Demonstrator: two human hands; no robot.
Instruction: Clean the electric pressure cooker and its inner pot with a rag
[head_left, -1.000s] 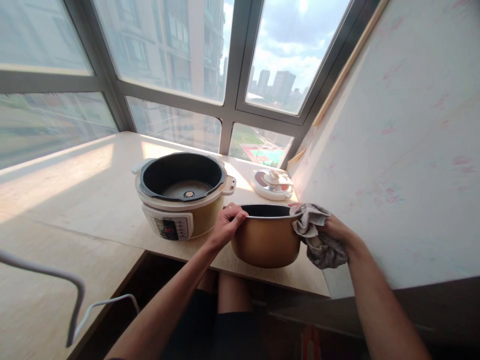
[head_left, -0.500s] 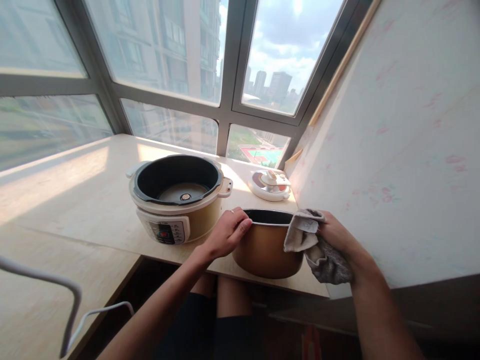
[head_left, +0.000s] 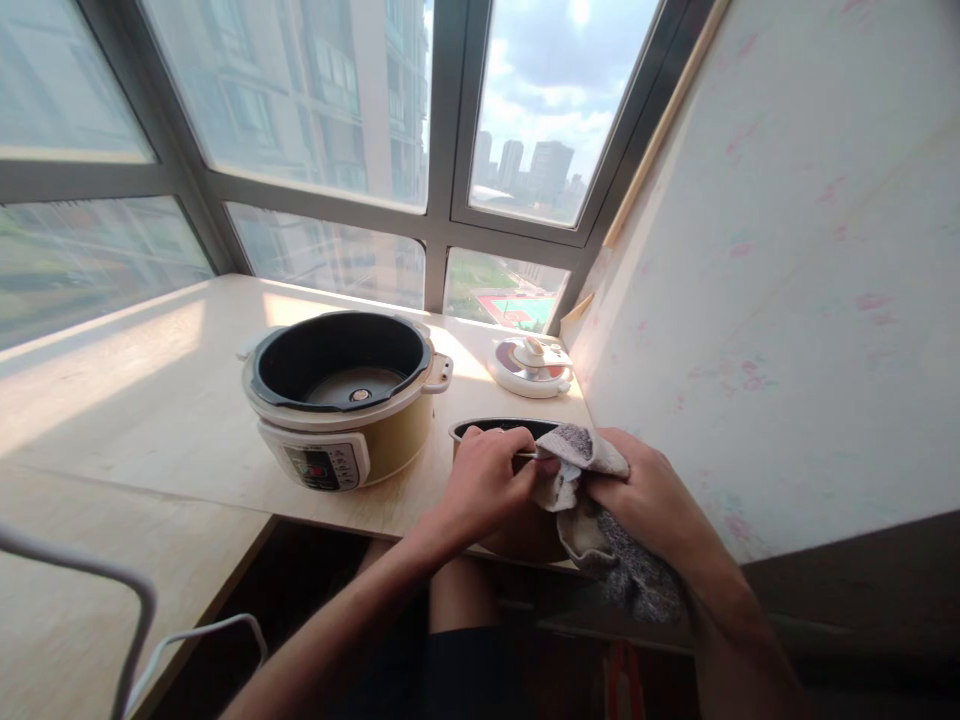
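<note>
A golden-brown inner pot (head_left: 517,535) with a dark inside stands at the front edge of the wooden counter, partly hidden by my hands. My left hand (head_left: 491,475) is closed at the pot's near rim, its fingertips beside the cloth; what it grips is hidden. In my right hand (head_left: 637,485) is a bunched grey and beige cloth (head_left: 592,525), which lies over the pot's right rim and hangs down in front. The cooker body (head_left: 390,435), uncovered, sits to the left of the pot. Behind the pot lies the round white lid (head_left: 529,368).
The wooden counter (head_left: 112,400) runs along the windows. A patterned wall (head_left: 787,300) rises on the right. A white cable (head_left: 142,590) curves at the lower left. Below the counter's front edge are my legs and a dark gap.
My left hand has moved right along the rim to the cloth. The cloth and my right hand have shifted left over the pot, and the view has turned slightly.
</note>
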